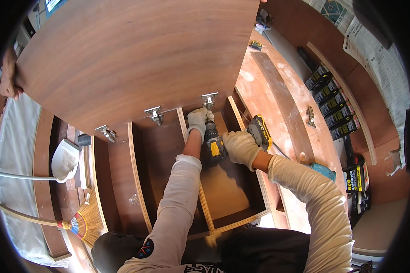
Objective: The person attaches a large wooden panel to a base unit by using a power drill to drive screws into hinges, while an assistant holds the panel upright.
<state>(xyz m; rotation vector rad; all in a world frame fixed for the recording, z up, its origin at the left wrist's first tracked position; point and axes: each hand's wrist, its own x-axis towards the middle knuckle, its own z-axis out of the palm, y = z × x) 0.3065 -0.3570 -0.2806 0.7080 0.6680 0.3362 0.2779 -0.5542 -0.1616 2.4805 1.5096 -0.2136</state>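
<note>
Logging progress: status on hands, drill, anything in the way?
Right hand gripping drill. Left hand by its front end. Drill aimed toward rightmost hinge, contact unclear. Partition close beside left hand.

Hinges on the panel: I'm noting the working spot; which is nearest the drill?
The rightmost hinge: the drill points up toward it, while the middle hinge and leftmost hinge sit farther away.
</note>
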